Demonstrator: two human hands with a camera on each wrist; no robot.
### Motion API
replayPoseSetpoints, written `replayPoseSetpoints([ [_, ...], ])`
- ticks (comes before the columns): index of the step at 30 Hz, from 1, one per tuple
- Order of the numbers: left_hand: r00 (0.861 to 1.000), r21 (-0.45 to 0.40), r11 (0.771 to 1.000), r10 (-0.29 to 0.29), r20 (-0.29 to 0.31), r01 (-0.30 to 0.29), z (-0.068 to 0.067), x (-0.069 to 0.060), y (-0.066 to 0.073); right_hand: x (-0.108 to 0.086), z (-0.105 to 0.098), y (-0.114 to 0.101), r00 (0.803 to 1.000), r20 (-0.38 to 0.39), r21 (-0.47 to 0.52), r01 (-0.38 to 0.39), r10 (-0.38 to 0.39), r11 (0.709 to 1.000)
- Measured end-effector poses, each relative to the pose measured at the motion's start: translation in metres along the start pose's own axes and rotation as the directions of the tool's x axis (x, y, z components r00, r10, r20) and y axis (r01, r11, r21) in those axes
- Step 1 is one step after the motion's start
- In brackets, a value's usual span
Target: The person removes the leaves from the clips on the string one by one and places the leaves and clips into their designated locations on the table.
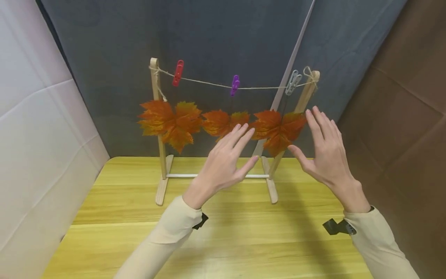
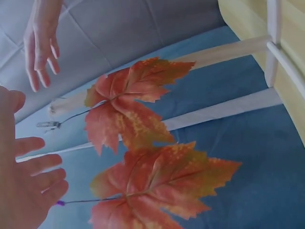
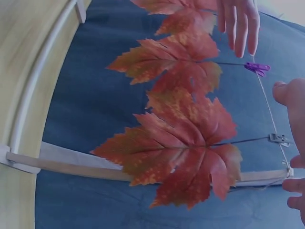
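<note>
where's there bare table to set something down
Bare tabletop lies between the sleeves and left of the stand's left foot. It's crowded above the white rod: three leaves side by side, the left hand and right hand close by.

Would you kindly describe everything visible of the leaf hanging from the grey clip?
The leaf is orange-red with yellowish mottling, jagged lobes and veins, seemingly thin fabric or plastic. It hangs tip downward by a dark stem from the grey clip, partly before a wooden post. In view its edge overlaps the middle leaf; contact is unclear. The right hand is beside it, not gripping it.
</note>
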State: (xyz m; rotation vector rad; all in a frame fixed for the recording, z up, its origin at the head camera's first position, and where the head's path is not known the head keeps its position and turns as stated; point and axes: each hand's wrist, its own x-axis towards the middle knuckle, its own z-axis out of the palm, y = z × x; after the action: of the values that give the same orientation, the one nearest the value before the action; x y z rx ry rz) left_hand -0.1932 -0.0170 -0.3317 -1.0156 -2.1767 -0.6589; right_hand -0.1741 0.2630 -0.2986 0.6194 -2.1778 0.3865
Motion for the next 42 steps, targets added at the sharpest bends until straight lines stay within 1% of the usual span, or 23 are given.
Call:
replayPoseSetpoints([
  [3,1.000,-0.043,0.999,-0.006,-0.001,0.006,0.004,0.016,-0.004,0.005,0.000,0.004,0.999,-0.033,0.009,-0.011,0.012,1.000],
  [7,0.998,-0.095,0.994,-0.043,0.046,0.047,0.007,0.035,-0.006,0.011,0.001,0.005,0.996,-0.086,0.033,-0.016,0.019,0.999],
  [10,0.994,-0.137,0.987,-0.077,0.084,0.088,0.008,0.045,-0.006,0.018,0.001,0.005,0.995,-0.101,0.025,-0.008,0.011,1.000],
  [12,0.991,-0.164,0.980,-0.096,0.098,0.111,0.008,0.049,-0.006,0.023,0.001,0.004,0.995,-0.102,0.023,0.000,0.003,1.000],
  [16,0.986,-0.223,0.962,-0.134,0.103,0.154,0.013,0.059,-0.008,0.034,0.000,0.004,0.993,-0.117,0.033,0.024,-0.020,0.999],
  [19,0.981,-0.285,0.940,-0.168,0.099,0.190,0.018,0.070,-0.010,0.042,-0.001,0.003,0.991,-0.126,0.039,0.040,-0.035,0.998],
  [23,0.967,-0.368,0.894,-0.230,0.110,0.255,0.025,0.085,-0.012,0.052,-0.003,0.002,0.991,-0.124,0.054,0.058,-0.051,0.997],
  [28,0.949,-0.418,0.852,-0.287,0.127,0.314,0.032,0.100,-0.011,0.064,-0.005,0.001,0.990,-0.125,0.071,0.069,-0.060,0.995],
  [32,0.942,-0.451,0.828,-0.304,0.141,0.334,0.040,0.109,-0.008,0.072,-0.007,0.002,0.993,-0.110,0.075,0.043,-0.035,0.996],
  [34,0.941,-0.455,0.824,-0.303,0.151,0.338,0.043,0.113,-0.007,0.077,-0.006,0.003,0.995,-0.102,0.091,0.028,-0.019,0.995],
  [36,0.940,-0.447,0.827,-0.301,0.161,0.341,0.045,0.116,-0.006,0.082,-0.006,0.004,0.996,-0.089,0.095,0.016,-0.008,0.995],
  [38,0.937,-0.436,0.830,-0.303,0.172,0.348,0.047,0.119,-0.005,0.086,-0.006,0.006,0.997,-0.082,0.108,0.004,0.005,0.994],
  [42,0.930,-0.432,0.824,-0.310,0.196,0.366,0.051,0.124,-0.005,0.093,-0.007,0.009,0.998,-0.052,0.105,-0.026,0.031,0.994],
])
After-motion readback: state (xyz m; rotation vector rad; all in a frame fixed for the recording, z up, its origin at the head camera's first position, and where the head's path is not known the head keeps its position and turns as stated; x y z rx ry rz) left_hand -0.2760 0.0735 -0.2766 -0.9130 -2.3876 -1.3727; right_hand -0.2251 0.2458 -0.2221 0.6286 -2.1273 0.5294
